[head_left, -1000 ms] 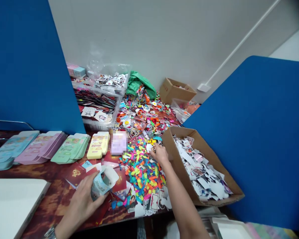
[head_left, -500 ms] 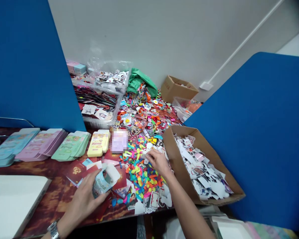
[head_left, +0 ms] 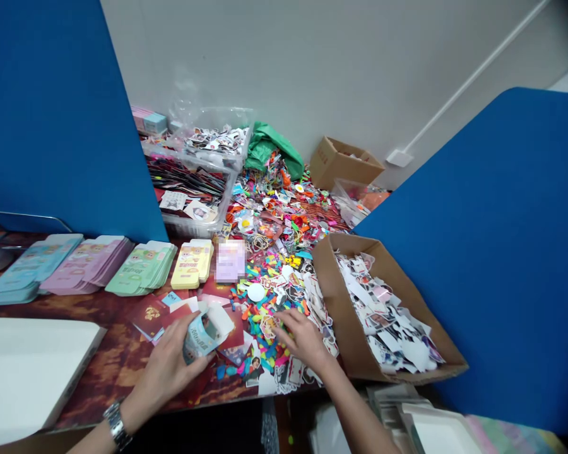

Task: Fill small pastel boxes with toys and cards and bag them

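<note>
My left hand is wrapped round a small light-blue paper box, tilted with its flap up and its top open. Dark contents show faintly inside. My right hand hovers low over a heap of bright balloons, thumb and fingers apart. Just off its fingertips lies an orange-and-white sticker; whether they touch is unclear. A white round piece rests on the balloons, and more cut-out stickers spread behind the hand. Dark red cards lie beyond the box.
Stacks of flat blue, purple, green and yellow boxes line the left. A cardboard carton of stickers stands right. Behind are clear bins and small trinkets. Blue partitions flank the table.
My right hand has drawn back toward me from the sticker pile, its fingers now apart. A white round piece shows on the balloons. My left hand still holds the box.
</note>
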Demonstrator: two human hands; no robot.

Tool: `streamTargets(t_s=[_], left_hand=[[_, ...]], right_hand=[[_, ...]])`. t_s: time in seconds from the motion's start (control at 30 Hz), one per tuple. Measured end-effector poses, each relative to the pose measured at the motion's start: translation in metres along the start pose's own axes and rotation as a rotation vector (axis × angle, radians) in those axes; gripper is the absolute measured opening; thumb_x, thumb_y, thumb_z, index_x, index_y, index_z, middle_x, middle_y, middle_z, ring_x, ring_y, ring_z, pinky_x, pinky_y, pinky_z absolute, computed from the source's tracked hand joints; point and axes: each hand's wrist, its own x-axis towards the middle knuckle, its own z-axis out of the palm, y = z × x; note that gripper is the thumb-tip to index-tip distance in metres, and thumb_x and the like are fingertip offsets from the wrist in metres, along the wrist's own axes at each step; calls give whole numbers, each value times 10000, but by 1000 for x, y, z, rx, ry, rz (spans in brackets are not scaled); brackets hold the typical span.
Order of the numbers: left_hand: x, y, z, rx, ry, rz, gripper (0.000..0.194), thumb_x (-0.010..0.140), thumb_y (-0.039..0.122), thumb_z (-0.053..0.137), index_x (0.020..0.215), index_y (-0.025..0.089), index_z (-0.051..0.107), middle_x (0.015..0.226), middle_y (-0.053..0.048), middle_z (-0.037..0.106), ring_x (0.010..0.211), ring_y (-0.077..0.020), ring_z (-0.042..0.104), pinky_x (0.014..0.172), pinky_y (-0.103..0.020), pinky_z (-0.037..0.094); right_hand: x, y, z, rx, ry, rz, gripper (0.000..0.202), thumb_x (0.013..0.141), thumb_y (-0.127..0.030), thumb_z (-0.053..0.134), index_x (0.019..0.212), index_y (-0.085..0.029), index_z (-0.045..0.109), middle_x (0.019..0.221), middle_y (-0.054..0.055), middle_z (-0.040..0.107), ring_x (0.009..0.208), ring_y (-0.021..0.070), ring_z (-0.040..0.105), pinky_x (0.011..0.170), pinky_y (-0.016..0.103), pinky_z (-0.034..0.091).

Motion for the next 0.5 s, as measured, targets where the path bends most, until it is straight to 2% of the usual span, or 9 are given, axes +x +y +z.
streamTargets(t_s=[0.07, 0.13, 0.23, 0.3, 0.4, 0.5], left_hand=[[1, 4, 2, -9, -18, 8, 675, 801, 491, 642, 1351, 205, 375, 1240, -132, 589, 1103, -285, 614, 915, -413, 529], [1, 9, 3, -18, -25, 23, 663, 813, 482, 631, 1359, 210, 372, 1240, -130, 590, 1102, -283, 610, 910, -413, 529], [2, 14, 3, -24, -19, 52, 648, 822, 459, 621, 1368, 209, 377, 1240, -132, 594, 1109, -288, 603, 918, -418, 522], [3, 16, 4, -28, -9, 70, 662, 814, 436, 629, 1380, 204, 377, 1246, -138, 593, 1112, -294, 599, 923, -425, 517], [4, 17, 7, -43, -13, 67, 685, 807, 394, 634, 1406, 205, 362, 1261, -143, 588, 1120, -299, 593, 928, -436, 511], [5, 18, 9, -60, -16, 54, 682, 808, 368, 627, 1412, 200, 359, 1267, -149, 587, 1128, -302, 590, 934, -448, 508]], right_hand=[[2, -4, 6, -60, 7, 162, 363, 922, -437, 575, 1216, -230, 620, 1055, 84, 636, 925, 209, 637, 785, 295, 514], [6, -9, 11, -124, -23, 237, 317, 884, -427, 628, 1138, -238, 656, 1023, 79, 631, 920, 230, 626, 741, 296, 501], [12, -14, 13, -82, -29, 236, 111, 903, -301, 604, 917, -225, 685, 963, 60, 628, 916, 210, 604, 737, 267, 458], [15, -15, 9, 24, -18, 223, 140, 927, -252, 551, 852, -210, 661, 901, 42, 640, 868, 186, 603, 729, 252, 432], [18, -12, 2, 126, -47, 205, 147, 930, -234, 518, 856, -211, 643, 795, 6, 660, 757, 163, 613, 669, 233, 404], [18, -11, -1, 149, -55, 203, 125, 905, -236, 539, 972, -219, 642, 816, -2, 687, 740, 162, 635, 645, 223, 401]])
